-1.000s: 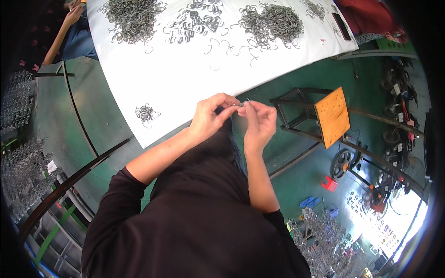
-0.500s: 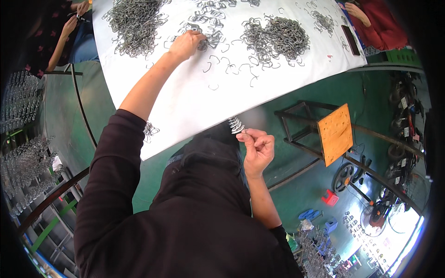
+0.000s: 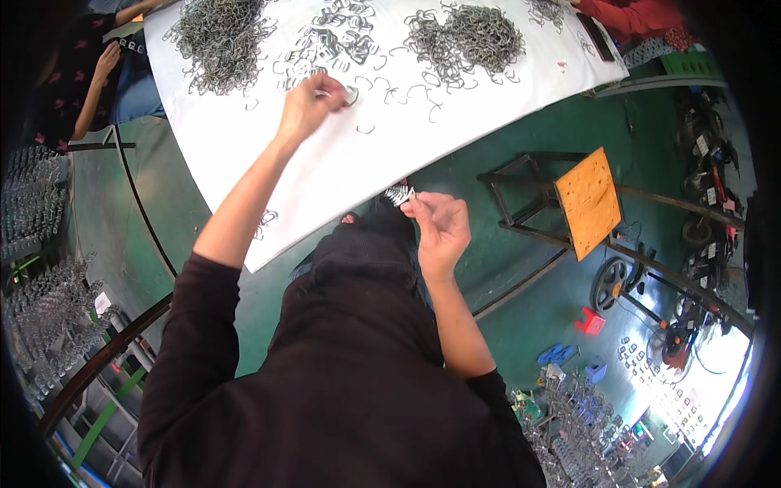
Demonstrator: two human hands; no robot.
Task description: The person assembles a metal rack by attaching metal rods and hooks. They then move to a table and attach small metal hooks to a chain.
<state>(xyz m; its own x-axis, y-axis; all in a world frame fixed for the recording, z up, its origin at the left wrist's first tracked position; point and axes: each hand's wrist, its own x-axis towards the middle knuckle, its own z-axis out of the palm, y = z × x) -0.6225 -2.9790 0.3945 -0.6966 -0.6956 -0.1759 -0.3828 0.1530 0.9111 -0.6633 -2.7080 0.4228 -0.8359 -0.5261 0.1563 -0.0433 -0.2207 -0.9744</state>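
A white tabletop fills the upper frame; there the left hand pinches a blurred, curved silvery metal link. Lower, near centre, the right hand grips a ribbed silvery metal strip — long axis leftward, below the link.

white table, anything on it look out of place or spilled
A small pink scrap on the white table looks odd because its colour differs from the grey metal heaps; one curved wire piece lies apart from them, perhaps strayed.
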